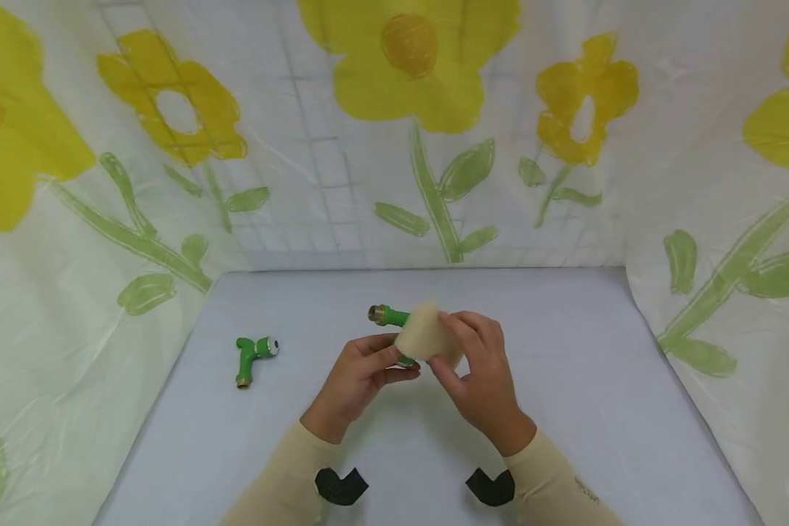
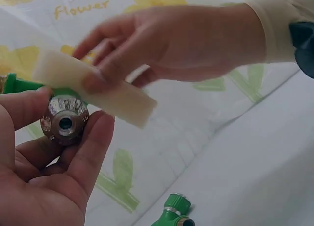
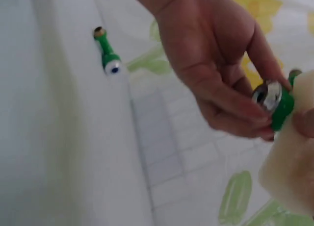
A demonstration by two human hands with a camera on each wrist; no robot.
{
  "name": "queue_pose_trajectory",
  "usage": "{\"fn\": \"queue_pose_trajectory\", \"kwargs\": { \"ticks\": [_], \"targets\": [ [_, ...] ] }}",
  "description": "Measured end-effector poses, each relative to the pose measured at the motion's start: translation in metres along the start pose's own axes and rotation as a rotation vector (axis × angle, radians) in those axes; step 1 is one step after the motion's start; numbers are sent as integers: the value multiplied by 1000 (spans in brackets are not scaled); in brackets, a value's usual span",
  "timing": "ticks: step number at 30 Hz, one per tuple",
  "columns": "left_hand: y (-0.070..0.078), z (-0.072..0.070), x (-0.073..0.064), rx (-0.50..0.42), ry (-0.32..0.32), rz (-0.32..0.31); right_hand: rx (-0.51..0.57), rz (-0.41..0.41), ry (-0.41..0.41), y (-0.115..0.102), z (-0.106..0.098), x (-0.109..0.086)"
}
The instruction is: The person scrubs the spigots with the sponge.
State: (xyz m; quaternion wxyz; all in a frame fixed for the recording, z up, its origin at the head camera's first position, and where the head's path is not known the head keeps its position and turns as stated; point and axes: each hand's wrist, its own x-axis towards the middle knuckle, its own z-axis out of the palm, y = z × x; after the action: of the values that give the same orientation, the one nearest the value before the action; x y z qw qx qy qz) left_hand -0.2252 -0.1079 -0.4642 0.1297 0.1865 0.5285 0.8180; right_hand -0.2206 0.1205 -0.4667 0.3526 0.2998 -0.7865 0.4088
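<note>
My left hand holds a green pipe fitting above the table, its thumb and fingers around the silver cap end. That round silver cap has a dark hole in its middle. The fitting's brass end points to the far left. My right hand grips a cream sponge block between thumb and fingers. In the head view the sponge overlaps the fitting and hides part of its green body. The sponge lies right along the fitting's side in the right wrist view.
A second green fitting with a brass end and a silver-rimmed cap lies on the left of the white table. White sheets painted with yellow flowers stand behind and at both sides. Black bands are at the sleeves.
</note>
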Motion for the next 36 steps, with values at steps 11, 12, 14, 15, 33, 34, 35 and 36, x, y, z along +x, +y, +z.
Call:
{"fn": "queue_pose_trajectory", "kwargs": {
  "ticks": [11,12,14,15,33,34,35,36],
  "targets": [
    [2,1,-5,2,42,-43,-46,58,11,10,-4,-4],
    [2,0,-5,-15,42,-44,-48,76,6,11,-3,-5],
    [2,1,-5,-38,26,-44,-43,78,11,10,-1,-6],
    [1,1,-5,-44,16,-45,-38,65,20,7,0,-5],
    [-3,5,-5,-82,-58,-80,-9,42,58,7,-2,-11],
    [-3,5,-5,-92,-71,-84,5,27,67,6,-1,-11],
    [-4,6,-5,-98,-83,-83,13,17,76,7,0,-10],
    [-4,6,-5,-105,-95,-77,13,17,85,7,0,-10]
  ]
}}
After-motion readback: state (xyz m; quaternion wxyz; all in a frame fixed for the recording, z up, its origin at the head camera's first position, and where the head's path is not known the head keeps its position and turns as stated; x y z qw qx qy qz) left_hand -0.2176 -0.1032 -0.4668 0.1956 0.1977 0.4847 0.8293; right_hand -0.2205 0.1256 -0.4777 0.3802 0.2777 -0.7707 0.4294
